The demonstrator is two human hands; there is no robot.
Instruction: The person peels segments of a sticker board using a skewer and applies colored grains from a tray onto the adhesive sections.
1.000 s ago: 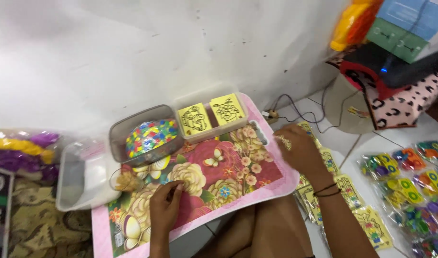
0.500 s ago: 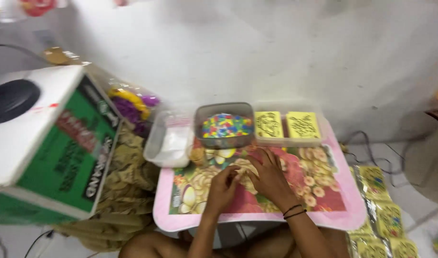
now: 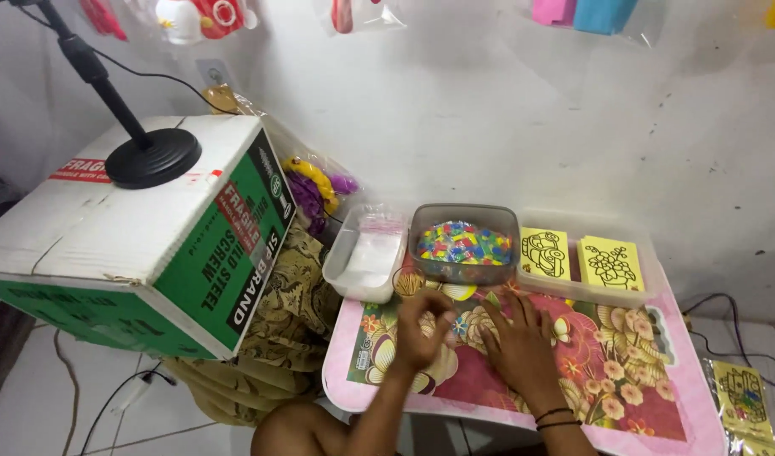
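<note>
My left hand hovers over the near left part of a pink floral lap table, fingers curled together as if pinching something too small to see. My right hand lies flat on the tabletop just right of it, fingers spread, black bands on the wrist. Behind both hands stands a clear tub of small multicoloured pieces. To its right a clear tray holds two yellow picture cards. To its left sits a white tray with small clear bags.
A large green and white cardboard box stands at left with a black round stand base on top. Patterned brown cloth lies between box and table. More yellow card packets lie on the floor at right. A white wall is behind.
The view has swung left and up, bringing the cardboard box and stand in. Both hands have come together over the near left of the floral table; the right hand now lies flat.
</note>
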